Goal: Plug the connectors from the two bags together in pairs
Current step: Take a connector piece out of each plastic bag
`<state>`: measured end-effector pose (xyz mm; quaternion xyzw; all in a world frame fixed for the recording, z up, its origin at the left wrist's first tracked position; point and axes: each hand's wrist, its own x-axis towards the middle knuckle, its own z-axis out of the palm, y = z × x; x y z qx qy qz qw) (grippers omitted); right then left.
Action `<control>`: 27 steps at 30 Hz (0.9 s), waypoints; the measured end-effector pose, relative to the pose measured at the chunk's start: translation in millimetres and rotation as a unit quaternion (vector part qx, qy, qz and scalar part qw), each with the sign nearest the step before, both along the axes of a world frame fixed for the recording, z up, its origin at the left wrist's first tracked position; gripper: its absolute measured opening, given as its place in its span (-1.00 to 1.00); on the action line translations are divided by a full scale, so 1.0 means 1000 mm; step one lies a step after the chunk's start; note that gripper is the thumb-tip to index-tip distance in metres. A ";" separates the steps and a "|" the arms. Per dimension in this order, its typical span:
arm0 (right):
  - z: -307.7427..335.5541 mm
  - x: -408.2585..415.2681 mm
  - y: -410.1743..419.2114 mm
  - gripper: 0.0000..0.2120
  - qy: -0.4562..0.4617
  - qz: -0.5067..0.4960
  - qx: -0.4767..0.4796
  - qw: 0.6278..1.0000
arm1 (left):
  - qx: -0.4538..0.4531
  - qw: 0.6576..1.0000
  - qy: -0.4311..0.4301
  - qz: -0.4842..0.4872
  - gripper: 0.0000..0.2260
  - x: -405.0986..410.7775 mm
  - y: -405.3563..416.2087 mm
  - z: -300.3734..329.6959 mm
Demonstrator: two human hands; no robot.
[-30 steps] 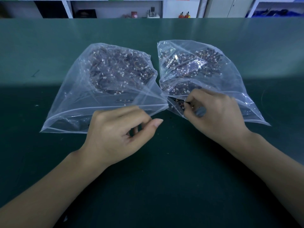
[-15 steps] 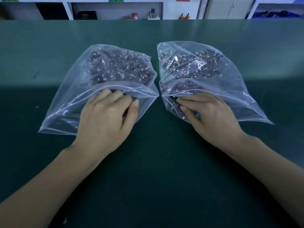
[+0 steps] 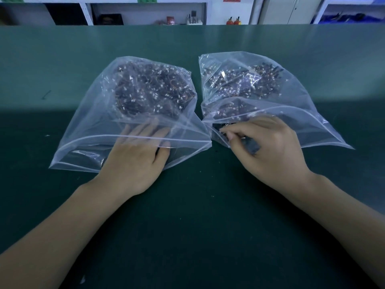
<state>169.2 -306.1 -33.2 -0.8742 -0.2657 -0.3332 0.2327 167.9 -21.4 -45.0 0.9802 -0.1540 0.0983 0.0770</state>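
Plastic bags, a hand in each

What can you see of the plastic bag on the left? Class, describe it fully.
The left bag is clear, thin, crinkled plastic with a zip strip along its open mouth, which faces the person. It lies flat on the green table, beside the right bag. A dark heap of connectors with small white specks fills its far end. The left hand reaches in through the mouth, fingers straight and seen blurred through the plastic.

Both bags, left and right: clear, glossy, creased plastic film. Table: covered in matt green, smooth mat.
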 end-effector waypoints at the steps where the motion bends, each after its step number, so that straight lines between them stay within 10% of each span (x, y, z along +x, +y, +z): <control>1: 0.000 0.000 0.000 -0.86 0.001 0.003 -0.005 1.000 | -0.003 1.000 0.006 0.001 -0.47 0.000 0.000 0.000; 27: -0.005 -0.005 0.003 -0.85 0.065 0.108 0.107 0.986 | -0.170 0.943 -0.253 -0.135 -0.85 -0.019 -0.017 0.013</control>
